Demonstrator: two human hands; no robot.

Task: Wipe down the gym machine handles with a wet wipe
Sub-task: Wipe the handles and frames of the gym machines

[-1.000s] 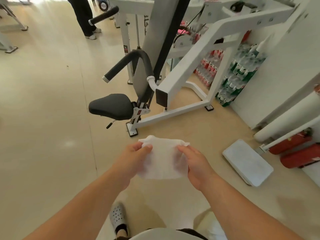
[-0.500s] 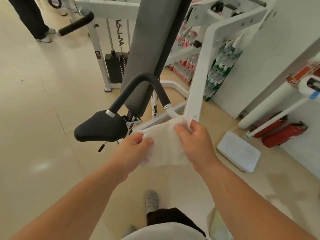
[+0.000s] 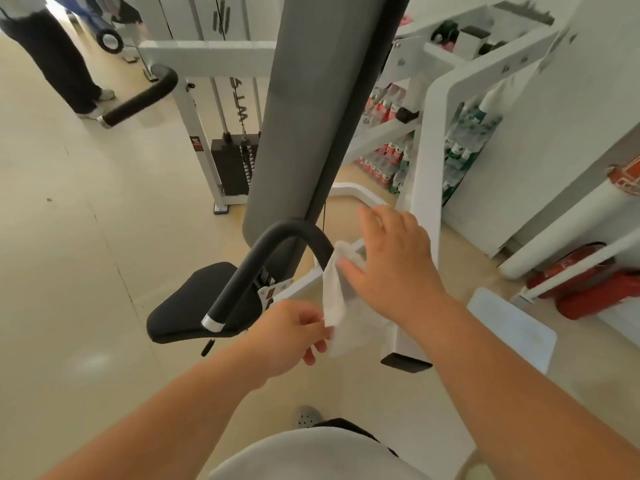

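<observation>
A white wet wipe (image 3: 334, 296) hangs against the right end of the near curved black handle (image 3: 256, 261) of the white gym machine. My right hand (image 3: 391, 261) presses the wipe's top onto the handle, fingers spread over it. My left hand (image 3: 294, 336) pinches the wipe's lower corner just below. A second black handle (image 3: 138, 98) sticks out at the far left of the machine, untouched.
The black seat (image 3: 183, 310) sits under the near handle, with the grey back pad (image 3: 311, 109) rising behind it. A weight stack (image 3: 233, 164) stands further back. Bottled drinks (image 3: 460, 147), red fire extinguishers (image 3: 588, 285) and a white scale (image 3: 512, 327) lie to the right. A person's legs (image 3: 59, 64) stand far left.
I have stepped closer to the machine. The wipe, held spread between both hands, has moved up onto the near handle, and my right hand now covers it there.
</observation>
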